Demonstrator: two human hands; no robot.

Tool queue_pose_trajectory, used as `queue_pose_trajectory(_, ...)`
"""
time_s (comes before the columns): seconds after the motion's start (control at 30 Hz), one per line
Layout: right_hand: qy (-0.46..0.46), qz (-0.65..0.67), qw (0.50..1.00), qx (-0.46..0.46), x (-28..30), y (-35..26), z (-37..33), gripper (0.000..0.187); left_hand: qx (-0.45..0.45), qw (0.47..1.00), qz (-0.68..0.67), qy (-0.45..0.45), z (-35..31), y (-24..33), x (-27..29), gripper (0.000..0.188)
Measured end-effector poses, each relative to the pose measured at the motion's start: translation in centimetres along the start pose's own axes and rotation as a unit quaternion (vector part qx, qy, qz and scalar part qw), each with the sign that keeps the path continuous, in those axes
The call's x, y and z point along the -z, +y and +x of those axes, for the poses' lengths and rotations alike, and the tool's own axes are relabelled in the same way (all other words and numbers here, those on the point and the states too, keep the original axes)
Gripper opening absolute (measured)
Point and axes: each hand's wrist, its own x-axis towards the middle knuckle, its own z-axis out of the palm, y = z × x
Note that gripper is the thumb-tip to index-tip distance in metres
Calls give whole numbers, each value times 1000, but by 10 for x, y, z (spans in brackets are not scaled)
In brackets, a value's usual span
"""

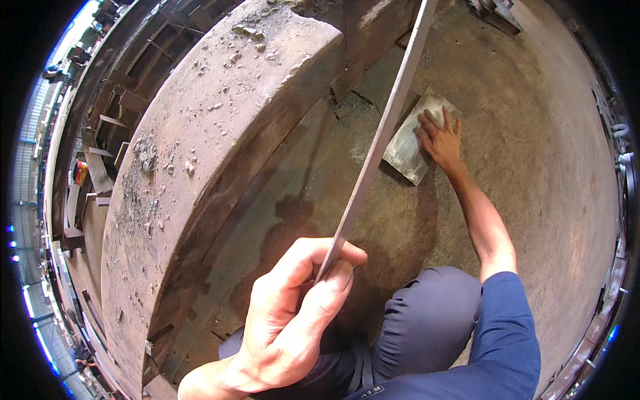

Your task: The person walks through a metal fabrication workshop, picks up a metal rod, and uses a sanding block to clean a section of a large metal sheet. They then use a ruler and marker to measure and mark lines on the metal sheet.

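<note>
My left hand (287,320), close in front at the lower middle, is closed with thumb and forefinger pinching the lower end of a long, thin metal bar (379,140). The bar slants up and away to the top edge. Farther off, my right arm reaches out and my right hand (441,138) lies with fingers spread on a pale grey, rectangular block or plate (408,152). That piece rests at a slant on the brown, dusty surface (513,133). The bar passes in front of the piece's left side.
On the left rises a thick, curved metal wall (220,113) with gritty crumbs along its top. Past it lie many metal scraps (107,133). A dark metal part (497,15) sits at the far top right. My bent knee (430,313) is between my arms.
</note>
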Motion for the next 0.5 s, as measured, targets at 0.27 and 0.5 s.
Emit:
queue_pose_trajectory(0.27, -47, -14, 998, 40, 10, -7, 1, 50, 19, 1000, -6, -22, -1, 2, 0, 29)
queue_pose_trajectory(0.5, -99, 20, 989, 112, 12, -15, -18, 52, 10, 1000, 10, -14, -2, 0, 2, 27)
